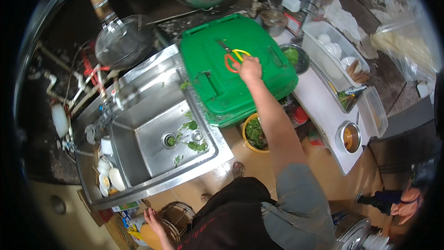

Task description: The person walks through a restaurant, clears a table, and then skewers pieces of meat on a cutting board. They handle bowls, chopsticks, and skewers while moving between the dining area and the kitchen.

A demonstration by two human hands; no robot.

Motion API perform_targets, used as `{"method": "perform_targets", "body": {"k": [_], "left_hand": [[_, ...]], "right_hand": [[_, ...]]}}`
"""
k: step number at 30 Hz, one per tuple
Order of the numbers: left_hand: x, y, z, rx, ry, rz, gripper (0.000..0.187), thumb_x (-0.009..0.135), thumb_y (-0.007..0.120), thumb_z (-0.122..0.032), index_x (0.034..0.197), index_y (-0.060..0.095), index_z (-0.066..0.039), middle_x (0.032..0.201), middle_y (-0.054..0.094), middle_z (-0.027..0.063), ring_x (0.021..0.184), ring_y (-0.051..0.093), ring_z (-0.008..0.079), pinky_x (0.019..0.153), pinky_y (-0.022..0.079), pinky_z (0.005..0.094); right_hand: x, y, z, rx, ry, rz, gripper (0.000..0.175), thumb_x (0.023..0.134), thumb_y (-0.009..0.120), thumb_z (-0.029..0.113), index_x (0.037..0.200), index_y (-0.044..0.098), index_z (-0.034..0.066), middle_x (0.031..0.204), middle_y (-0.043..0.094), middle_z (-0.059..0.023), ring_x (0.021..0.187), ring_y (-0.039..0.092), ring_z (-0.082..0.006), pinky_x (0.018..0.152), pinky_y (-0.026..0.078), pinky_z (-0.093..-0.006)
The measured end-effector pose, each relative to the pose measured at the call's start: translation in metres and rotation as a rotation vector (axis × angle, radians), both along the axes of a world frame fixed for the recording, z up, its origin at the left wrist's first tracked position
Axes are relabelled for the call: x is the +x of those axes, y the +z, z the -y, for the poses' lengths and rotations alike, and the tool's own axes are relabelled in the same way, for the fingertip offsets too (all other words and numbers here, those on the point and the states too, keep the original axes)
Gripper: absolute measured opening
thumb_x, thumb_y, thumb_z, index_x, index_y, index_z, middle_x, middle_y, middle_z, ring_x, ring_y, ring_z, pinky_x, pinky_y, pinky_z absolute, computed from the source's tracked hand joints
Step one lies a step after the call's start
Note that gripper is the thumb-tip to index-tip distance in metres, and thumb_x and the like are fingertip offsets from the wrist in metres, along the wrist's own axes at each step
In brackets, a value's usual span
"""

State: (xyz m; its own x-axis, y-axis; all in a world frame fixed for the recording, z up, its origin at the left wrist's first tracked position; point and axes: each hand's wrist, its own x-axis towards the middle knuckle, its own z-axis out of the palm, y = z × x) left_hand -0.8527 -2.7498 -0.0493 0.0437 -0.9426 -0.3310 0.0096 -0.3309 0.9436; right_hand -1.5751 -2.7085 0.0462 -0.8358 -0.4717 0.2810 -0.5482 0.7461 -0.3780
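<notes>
My right hand (250,69) reaches out over the lid of a green plastic wheeled bin (204,55). Its fingers are on the handles of a pair of scissors (233,57), one loop orange and one yellow, with the blades pointing away from me. My left hand (154,220) hangs low beside the sink's front edge, fingers apart and nothing visible in it. Left of the bin is a stainless steel sink (145,139), with scraps of green leaves (197,146) around its drain. A metal bowl with a green leaf (291,55) stands right of the bin.
A yellow bucket of greens (255,133) stands on the floor. The white side table (312,100) bears a dish basket (333,48) and a metal cup of brown liquid (350,139). Woks (121,45) hang behind. What looks like another person (399,203) is at far right.
</notes>
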Motion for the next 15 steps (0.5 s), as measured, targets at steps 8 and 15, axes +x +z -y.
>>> {"method": "perform_targets", "body": {"k": [8,15], "left_hand": [[-0.163,0.07,0.02,0.088,-0.469,0.114,0.046,0.091,0.048,-0.024,0.132,0.034,-0.01,0.132,0.042,0.0079,0.121,0.041,0.0187,0.102,0.027,0.0363],[-0.258,0.07,0.058,0.126,-0.739,0.106,0.04,0.091,0.049,-0.022,0.128,0.039,-0.007,0.126,0.048,0.0071,0.115,0.046,0.0187,0.099,0.031,0.036]], "right_hand": [[0.012,0.004,-0.048,-0.208,-0.025,0.469,0.037,0.069,0.064,0.031,0.092,0.06,0.0025,0.087,0.065,-0.0161,0.081,0.063,-0.0303,0.071,0.05,-0.0374],[0.079,-0.07,-0.251,-0.945,-0.689,0.467,0.039,0.079,0.062,0.031,0.094,0.056,-0.0048,0.08,0.062,-0.0171,0.075,0.061,-0.024,0.068,0.048,-0.0329]]}}
